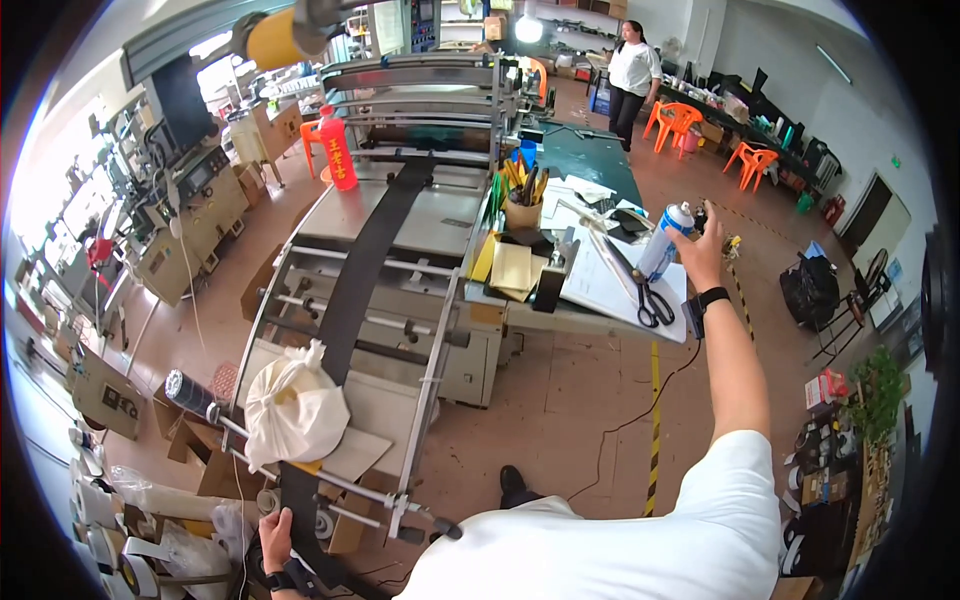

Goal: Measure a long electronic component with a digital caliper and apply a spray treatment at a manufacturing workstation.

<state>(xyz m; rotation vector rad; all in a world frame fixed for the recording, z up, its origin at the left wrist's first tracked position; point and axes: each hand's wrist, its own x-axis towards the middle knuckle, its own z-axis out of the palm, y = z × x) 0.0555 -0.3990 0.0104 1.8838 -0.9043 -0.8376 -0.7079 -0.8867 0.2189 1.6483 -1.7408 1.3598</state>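
On the right, a blue-and-white spray can (pixel 657 250) stands on white papers at the bench's near corner. My right hand (pixel 704 246) is beside its upper part, thumb against the can and fingers apart, not wrapped round it. Black-handled scissors (pixel 655 304) lie just below the can. At lower left, my left hand (pixel 275 540) is closed on the edge of a long black strip (pixel 350 300). That strip runs down the machine frame and past a tied cream cloth bag (pixel 293 408), which rests on it near my left hand.
A red bottle (pixel 338 150) stands on the machine's metal top (pixel 430 215). Beside it, the bench holds a cup of tools (pixel 522 210) and yellow pads (pixel 514 270). A cable (pixel 610 432) trails over the floor. A person (pixel 634 75) stands at the back near orange chairs (pixel 675 125).
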